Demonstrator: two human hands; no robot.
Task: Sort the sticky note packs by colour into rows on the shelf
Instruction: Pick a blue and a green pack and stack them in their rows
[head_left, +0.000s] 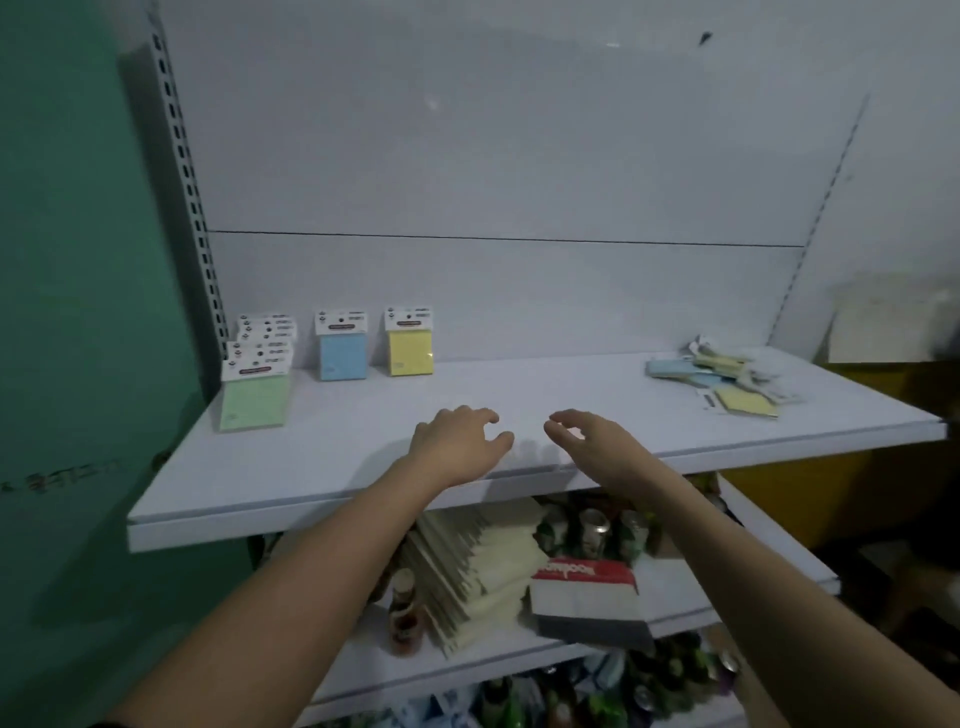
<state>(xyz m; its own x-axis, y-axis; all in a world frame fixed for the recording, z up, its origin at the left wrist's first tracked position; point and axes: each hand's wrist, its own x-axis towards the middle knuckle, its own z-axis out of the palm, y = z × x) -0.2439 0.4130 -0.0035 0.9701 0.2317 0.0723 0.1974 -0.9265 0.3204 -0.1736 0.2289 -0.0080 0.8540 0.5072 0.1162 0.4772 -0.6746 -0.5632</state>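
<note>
On the white shelf (571, 379), at the back left, a row of several green sticky note packs (254, 400) stands upright. A blue pack (343, 353) and a yellow pack (410, 348) stand to its right against the back panel. A loose pile of blue and yellow packs (727, 379) lies at the far right. My left hand (457, 444) and my right hand (584, 434) hover over the shelf's front middle with loosely curled fingers, holding nothing.
A green wall borders the shelf on the left. Below, a lower shelf holds stacked cream pads (478, 566), a red-and-white box (587, 592), cans (592, 530) and small bottles (402, 608). A yellow surface (810, 493) lies at the right.
</note>
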